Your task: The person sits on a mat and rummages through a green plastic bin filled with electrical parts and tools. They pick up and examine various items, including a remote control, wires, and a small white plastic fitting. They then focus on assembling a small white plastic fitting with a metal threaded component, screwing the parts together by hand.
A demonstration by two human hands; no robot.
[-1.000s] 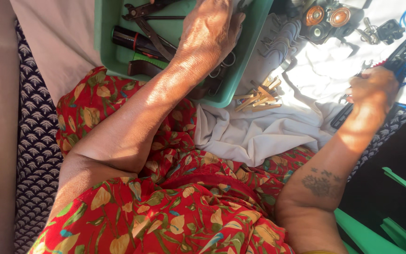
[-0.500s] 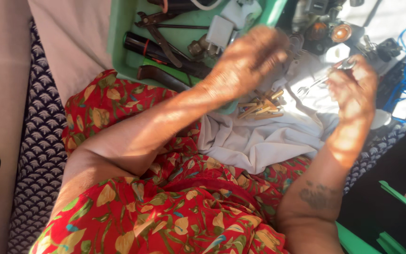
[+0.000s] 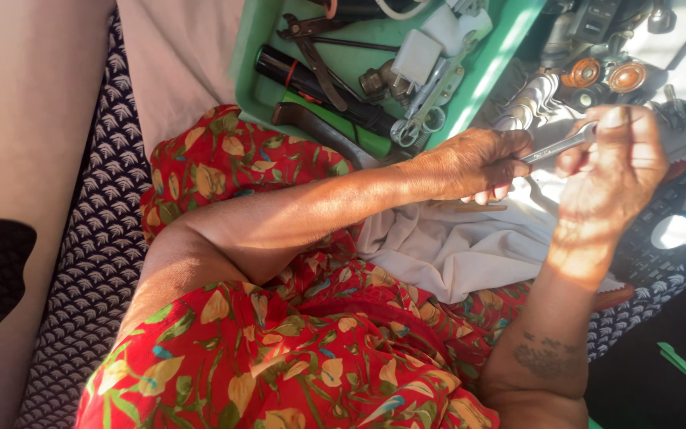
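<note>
Left hand (image 3: 470, 163) now out of the green tray (image 3: 486, 83), where it was 1.0 s ago; it has come across to meet the right hand (image 3: 609, 171) over the white cloth (image 3: 454, 254); both hands now close on 1 thin grey metal tool (image 3: 559, 145), left fingers clenched round its near-left end, right fingertips pinching the far-right end; tool held level above the cloth, clear of the tray; right hand has let go of the dark-handled tool it held 1.0 s ago; judgement: picking is over, 2-handed work on the metal tool begins; scissors (image 3: 421, 119) and pliers (image 3: 311, 48) lie untouched in the tray.
</note>
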